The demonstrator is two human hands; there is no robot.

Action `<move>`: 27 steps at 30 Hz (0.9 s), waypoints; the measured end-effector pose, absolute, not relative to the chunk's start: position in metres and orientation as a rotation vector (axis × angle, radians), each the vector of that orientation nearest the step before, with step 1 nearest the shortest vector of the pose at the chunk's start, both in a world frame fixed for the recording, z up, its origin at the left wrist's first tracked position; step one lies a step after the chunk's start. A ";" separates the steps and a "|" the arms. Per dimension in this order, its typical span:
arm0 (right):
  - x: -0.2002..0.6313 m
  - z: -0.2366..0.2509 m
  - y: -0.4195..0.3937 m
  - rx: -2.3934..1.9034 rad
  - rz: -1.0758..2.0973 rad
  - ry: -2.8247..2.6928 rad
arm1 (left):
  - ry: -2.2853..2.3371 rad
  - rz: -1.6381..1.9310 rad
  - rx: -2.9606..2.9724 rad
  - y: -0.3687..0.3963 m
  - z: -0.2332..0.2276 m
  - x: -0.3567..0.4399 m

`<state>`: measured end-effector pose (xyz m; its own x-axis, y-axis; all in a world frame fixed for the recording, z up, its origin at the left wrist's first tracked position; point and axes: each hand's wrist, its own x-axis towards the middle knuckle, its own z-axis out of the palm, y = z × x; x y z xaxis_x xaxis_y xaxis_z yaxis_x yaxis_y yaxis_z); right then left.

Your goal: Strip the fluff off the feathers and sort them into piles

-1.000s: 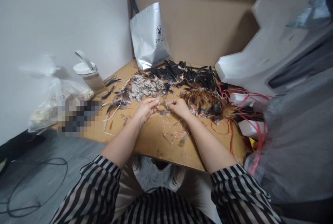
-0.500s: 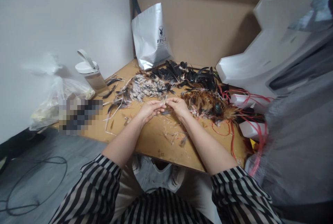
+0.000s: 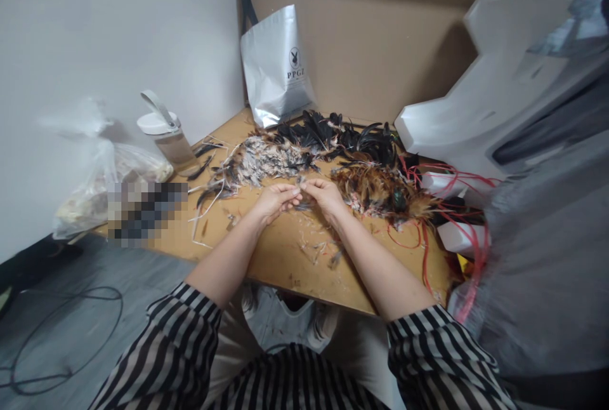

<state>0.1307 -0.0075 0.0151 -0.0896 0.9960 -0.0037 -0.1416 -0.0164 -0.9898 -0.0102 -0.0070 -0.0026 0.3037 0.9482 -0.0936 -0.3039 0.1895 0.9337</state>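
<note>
Over wooden table (image 3: 266,257), both hands (image 3: 301,197) pinch one small feather (image 3: 299,183) between fingertips.

A small feather (image 3: 299,185) — pale and grey-flecked, thin, too blurred to show its shape clearly — stood pinched between the fingertips of the left hand (image 3: 273,200) and the right hand (image 3: 326,195), which met just above the desk (image 3: 266,257). It was raised a little off the wood, just in front of the speckled grey-white feather pile (image 3: 264,161).
</note>
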 end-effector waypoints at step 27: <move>0.157 0.015 -0.007 -1.479 0.528 -2.182 | 0.904 1.149 0.940 -0.004 -0.003 -0.012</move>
<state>0.1567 -0.0069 0.0152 -0.3244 0.9339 0.1504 0.7617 0.3522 -0.5438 -0.0118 -0.0045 -0.0033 0.1741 0.9801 -0.0957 -0.3236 0.1487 0.9344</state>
